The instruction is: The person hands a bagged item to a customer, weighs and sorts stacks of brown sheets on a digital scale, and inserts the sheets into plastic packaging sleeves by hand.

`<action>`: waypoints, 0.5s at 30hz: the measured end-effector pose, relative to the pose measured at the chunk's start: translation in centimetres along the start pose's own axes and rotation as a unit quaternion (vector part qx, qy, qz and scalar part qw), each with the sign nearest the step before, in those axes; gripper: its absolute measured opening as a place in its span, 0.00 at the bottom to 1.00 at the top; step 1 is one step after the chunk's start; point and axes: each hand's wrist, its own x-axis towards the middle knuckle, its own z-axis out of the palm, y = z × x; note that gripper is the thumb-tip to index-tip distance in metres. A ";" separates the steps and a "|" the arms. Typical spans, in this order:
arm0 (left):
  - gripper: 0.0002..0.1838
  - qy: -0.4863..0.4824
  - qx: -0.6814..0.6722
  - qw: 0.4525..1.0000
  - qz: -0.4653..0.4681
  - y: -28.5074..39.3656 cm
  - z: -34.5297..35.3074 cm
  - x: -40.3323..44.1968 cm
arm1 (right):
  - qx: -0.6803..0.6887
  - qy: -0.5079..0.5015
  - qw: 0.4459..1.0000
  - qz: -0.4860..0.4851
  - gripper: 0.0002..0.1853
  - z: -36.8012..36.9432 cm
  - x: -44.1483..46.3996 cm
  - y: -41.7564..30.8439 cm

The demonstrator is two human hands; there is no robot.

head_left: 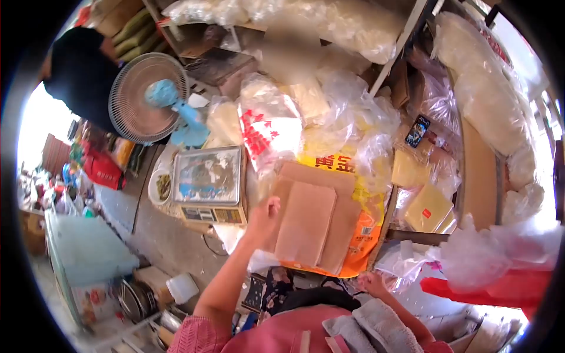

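My left hand (263,216) is at the left edge of a stack of flat brown cardboard pieces (307,223), its fingers curled in. Whatever it might hold is hidden. On top of the stack lies a smaller, lighter brown sheet. Beneath the cardboard spreads a yellow and orange printed plastic bag (365,235) with large dark characters. My right hand (371,283) is low, near the bag's bottom right corner, with its fingers drawn together. I cannot make out anything in it.
A blue fan (189,126) stands at the back left beside a person in dark clothes (82,73). Left of the cardboard is a lidded tray (207,176) on a box. Clear plastic bags (353,112) pile up behind. A phone (417,130) rests at right.
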 end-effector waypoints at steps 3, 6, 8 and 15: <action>0.11 0.040 0.117 0.991 0.059 -4.6 -0.1 9.9 | -0.077 -0.022 0.990 0.120 0.14 7.7 -1.6 7.3; 0.13 0.059 0.232 0.965 0.108 -10.1 1.0 18.2 | -0.100 -0.057 0.960 0.257 0.24 14.7 -3.0 10.5; 0.12 0.057 0.219 0.964 0.141 -13.6 2.6 22.9 | -0.104 -0.058 0.944 0.308 0.36 19.5 -2.6 13.5; 0.29 0.177 0.394 0.893 0.123 -18.0 7.9 31.9 | -0.089 0.008 0.948 0.305 0.26 28.8 -1.0 21.1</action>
